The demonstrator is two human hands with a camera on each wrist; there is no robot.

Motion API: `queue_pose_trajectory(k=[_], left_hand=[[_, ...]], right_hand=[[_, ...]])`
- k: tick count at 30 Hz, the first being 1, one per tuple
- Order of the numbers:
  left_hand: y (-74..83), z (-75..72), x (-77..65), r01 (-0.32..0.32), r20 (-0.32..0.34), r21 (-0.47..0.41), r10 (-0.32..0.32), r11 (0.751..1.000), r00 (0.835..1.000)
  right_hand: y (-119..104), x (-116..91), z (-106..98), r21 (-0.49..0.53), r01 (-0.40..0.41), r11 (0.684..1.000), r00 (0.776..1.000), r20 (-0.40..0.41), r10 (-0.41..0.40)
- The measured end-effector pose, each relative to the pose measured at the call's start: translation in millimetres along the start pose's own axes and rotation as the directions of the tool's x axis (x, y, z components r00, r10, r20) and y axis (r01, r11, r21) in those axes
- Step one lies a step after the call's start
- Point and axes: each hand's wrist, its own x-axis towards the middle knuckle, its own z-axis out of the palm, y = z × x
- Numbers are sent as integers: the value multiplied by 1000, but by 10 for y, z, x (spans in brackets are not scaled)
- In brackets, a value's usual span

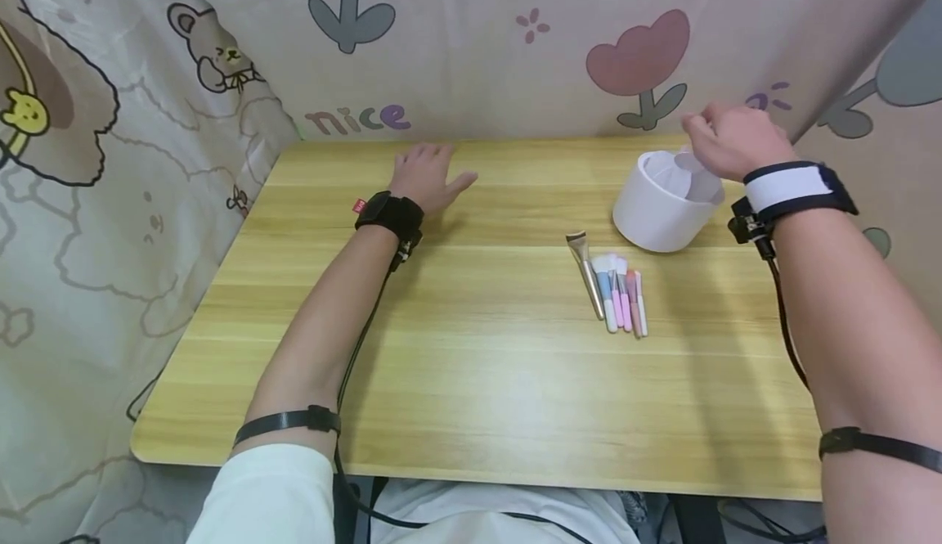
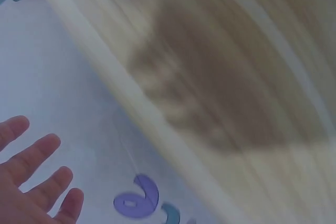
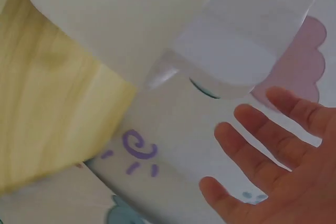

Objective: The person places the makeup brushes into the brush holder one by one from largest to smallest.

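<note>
My left hand [image 1: 423, 176] is over the far left part of the table, its fingers spread and holding nothing; the left wrist view shows the fingers [image 2: 37, 153] apart in front of the curtain. On the right, my right hand [image 1: 739, 141] is raised beside the rim of a round white holder [image 1: 655, 209] with thin dividers inside. In the right wrist view the fingers [image 3: 252, 156] are loosely extended, with a gap between them and the holder [image 3: 105, 19]. Nearer me lie a brush with a metallic handle [image 1: 589, 278] and several small makeup brushes [image 1: 621, 294] with pastel handles, side by side.
The wooden table [image 1: 478, 388] reaches back to a printed curtain [image 1: 478, 61] with flowers and the word "nice". More curtain [image 1: 88, 282] hangs along the left side. A black cable [image 1: 361, 343] runs along my left forearm and over the table's front edge.
</note>
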Motion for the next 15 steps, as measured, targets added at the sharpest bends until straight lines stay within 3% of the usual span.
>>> queue_pose_trajectory(k=[5, 15], left_hand=[[100, 92, -1, -3, -7, -80, 2, 997, 1000], [244, 318, -15, -41, 0, -61, 41, 997, 999]], right_hand=[[164, -29, 21, 64, -14, 998, 1000, -1, 14], [324, -94, 141, 118, -89, 989, 996, 39, 85]])
